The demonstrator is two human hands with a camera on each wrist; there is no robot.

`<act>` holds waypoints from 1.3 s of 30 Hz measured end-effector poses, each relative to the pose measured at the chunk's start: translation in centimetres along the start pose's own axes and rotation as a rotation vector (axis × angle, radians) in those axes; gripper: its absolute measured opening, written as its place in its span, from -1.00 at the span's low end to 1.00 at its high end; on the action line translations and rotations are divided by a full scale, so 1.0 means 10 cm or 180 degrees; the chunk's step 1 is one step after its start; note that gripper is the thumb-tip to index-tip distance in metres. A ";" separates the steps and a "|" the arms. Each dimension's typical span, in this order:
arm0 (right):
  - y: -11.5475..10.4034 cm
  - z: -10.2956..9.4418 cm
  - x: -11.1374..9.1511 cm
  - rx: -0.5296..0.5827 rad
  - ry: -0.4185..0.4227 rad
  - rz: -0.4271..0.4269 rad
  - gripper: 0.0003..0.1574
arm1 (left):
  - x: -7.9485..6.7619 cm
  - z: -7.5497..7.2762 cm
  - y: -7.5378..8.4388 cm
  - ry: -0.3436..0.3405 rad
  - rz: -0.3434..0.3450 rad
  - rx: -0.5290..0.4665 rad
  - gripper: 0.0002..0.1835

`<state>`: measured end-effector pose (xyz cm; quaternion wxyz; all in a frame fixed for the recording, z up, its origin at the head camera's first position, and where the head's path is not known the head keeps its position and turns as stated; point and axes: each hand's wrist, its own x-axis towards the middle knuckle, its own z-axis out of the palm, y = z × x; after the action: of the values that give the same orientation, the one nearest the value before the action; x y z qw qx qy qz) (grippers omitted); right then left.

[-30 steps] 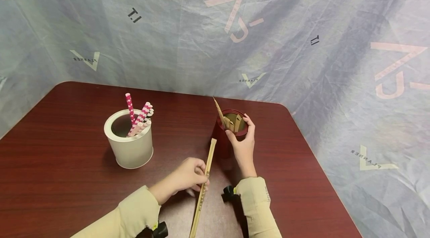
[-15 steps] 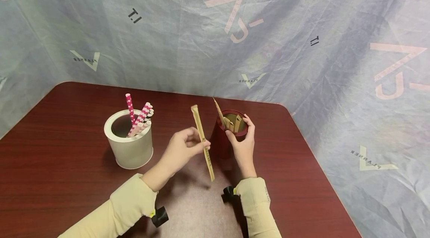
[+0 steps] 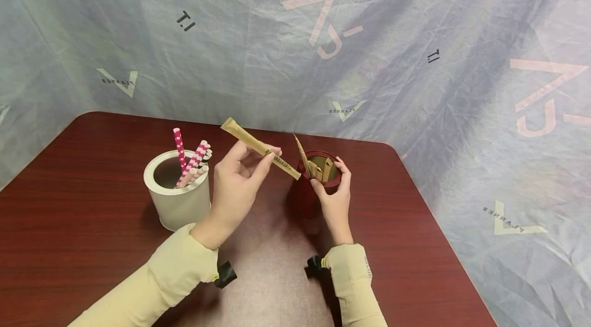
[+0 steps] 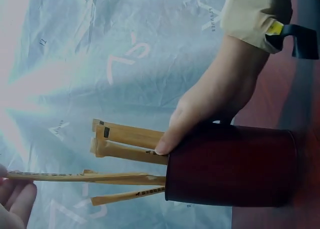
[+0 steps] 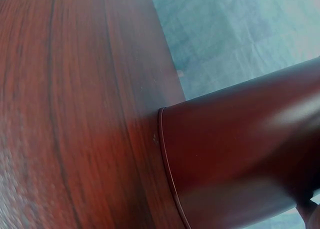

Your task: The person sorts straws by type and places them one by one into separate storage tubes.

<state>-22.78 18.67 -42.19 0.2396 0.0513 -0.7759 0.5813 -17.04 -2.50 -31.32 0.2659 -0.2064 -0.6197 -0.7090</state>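
Between thumb and fingers, my left hand [image 3: 233, 186] pinches a brown paper-wrapped straw [image 3: 247, 138], printed along one side. It slants down to the right, its lower end at the near-left rim of a dark red can [image 3: 302, 196]. My right hand [image 3: 339, 204] grips that can at its rim, thumb on the near side and fingers beyond. Several similar wrapped sticks [image 4: 132, 136] poke out of the can in the left wrist view. There, my left fingertips [image 4: 22, 204] hold the straw's outer end. The right wrist view shows the can's side [image 5: 240, 149] standing on the table.
A white can [image 3: 180, 209] with several pink, white and black patterned paper straws [image 3: 197, 157] stands to the left. The dark red wooden table [image 3: 92, 173] reaches back to a grey printed cloth [image 3: 231, 34], which hangs behind and on the right.
My left hand has lifted the wrapped straw from low in front, up and forward, and swung it from pointing away to slanting toward the red can. My right hand has stayed in place.
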 end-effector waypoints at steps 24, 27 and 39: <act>0.00 0.00 0.00 -0.0027 0.0001 0.0005 -0.16 | 0.01 0.28 -0.32 -0.0113 0.0120 0.0050 -0.84; 0.01 0.00 -0.01 -0.0029 0.0007 0.0007 -0.16 | 0.01 0.29 -0.35 -0.0141 0.0131 0.0168 -0.85; -0.11 -0.01 -0.01 0.0022 -0.0036 0.0104 -0.13 | -0.01 0.32 -0.45 -0.0266 0.0166 0.0637 -0.86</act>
<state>-22.28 18.41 -41.28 0.2255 0.0428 -0.7760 0.5875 -19.95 1.04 -34.35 0.2775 -0.2243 -0.6923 -0.6272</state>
